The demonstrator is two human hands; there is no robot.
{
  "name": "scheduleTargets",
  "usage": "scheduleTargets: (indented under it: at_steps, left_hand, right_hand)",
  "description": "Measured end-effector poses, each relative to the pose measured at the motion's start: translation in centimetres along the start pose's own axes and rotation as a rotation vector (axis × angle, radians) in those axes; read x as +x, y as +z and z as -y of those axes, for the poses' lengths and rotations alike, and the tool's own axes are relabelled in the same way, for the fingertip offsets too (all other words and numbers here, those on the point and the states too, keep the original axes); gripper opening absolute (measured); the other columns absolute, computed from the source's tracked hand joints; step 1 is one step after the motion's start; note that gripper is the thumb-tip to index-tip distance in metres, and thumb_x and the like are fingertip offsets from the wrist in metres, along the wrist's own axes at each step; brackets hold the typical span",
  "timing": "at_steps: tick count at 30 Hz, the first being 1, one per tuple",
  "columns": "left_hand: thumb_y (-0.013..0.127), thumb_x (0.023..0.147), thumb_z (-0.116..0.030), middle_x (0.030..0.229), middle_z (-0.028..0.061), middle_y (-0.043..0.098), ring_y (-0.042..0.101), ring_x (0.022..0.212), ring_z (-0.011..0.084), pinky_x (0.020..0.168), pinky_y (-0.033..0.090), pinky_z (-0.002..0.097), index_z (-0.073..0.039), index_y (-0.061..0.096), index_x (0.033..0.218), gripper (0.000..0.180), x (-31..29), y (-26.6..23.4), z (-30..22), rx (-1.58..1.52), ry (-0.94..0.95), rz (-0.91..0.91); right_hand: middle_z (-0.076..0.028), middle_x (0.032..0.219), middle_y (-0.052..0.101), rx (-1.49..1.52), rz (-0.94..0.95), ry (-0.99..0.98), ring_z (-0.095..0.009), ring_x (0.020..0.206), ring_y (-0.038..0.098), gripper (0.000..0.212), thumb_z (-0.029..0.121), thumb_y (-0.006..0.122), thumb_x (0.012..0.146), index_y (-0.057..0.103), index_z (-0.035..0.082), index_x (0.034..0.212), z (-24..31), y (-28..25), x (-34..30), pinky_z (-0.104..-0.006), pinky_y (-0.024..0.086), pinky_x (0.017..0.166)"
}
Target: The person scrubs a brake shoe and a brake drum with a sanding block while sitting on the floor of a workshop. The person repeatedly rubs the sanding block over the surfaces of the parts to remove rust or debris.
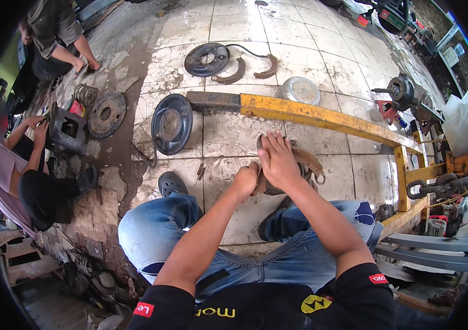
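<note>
Brown curved brake shoe [309, 160], hands [245, 181] [281, 159] nearly together, left curled, grip unclear, right flat.

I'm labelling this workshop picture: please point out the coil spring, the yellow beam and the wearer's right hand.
Coil spring [85, 94]: head view, middle of its coils.
Yellow beam [322, 116]: head view, along its long side.
Right hand [278, 163]: head view, back of the hand.

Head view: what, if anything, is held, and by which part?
The left hand appears closed on the left edge of the brake shoes, exact spot hidden. The right hand lies flat on top.
</note>
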State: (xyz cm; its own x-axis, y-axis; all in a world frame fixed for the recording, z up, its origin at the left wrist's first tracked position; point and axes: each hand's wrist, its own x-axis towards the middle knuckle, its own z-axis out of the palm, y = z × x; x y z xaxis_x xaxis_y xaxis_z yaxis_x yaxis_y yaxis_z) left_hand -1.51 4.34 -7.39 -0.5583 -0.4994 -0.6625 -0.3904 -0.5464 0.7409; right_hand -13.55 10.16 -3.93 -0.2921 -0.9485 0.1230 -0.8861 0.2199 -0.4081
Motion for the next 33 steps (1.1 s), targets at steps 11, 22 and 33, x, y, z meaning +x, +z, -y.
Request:
scheduleTargets:
  at_steps: [11, 22, 33]
  left_hand:
    - [0.036, 0.093, -0.035, 0.068, 0.0128, 0.055, 0.052, 0.051, 0.0237, 0.043, 0.042, 0.0387, 0.002, 0.057, 0.081, 0.044, 0.0, 0.3, -0.1, -0.011, -0.028, -0.102]
    - [0.041, 0.095, -0.033, 0.065, 0.0072, 0.053, 0.045, 0.045, 0.0171, 0.038, 0.035, 0.0338, -0.006, 0.056, 0.084, 0.033, 0.2, 0.1, -0.4, -0.113, -0.095, -0.062]
    - [0.04, 0.097, -0.034, 0.064, 0.0059, 0.05, 0.045, 0.045, 0.0167, 0.038, 0.034, 0.0333, -0.007, 0.054, 0.083, 0.033, 0.2, 0.0, -0.2, -0.147, -0.08, -0.023]
  right_hand:
    - [-0.025, 0.139, 0.046, 0.278, -0.125, 0.204, -0.042, 0.132, 0.039, 0.059, 0.042, 0.025, 0.103, 0.047, -0.004, 0.134, -4.8, -3.2, 1.9, -0.047, 0.03, 0.112]
    - [-0.024, 0.155, 0.018, -0.305, 0.303, 0.289, -0.037, 0.144, 0.02, 0.084, 0.038, 0.058, 0.089, 0.016, -0.002, 0.15, -4.8, -4.2, -4.3, -0.0464, 0.022, 0.117]
    - [-0.028, 0.152, 0.023, -0.122, 0.284, 0.342, -0.045, 0.141, 0.023, 0.07, 0.033, 0.05, 0.094, 0.023, -0.006, 0.146, -6.2, -4.3, -3.1, -0.0513, 0.025, 0.114]
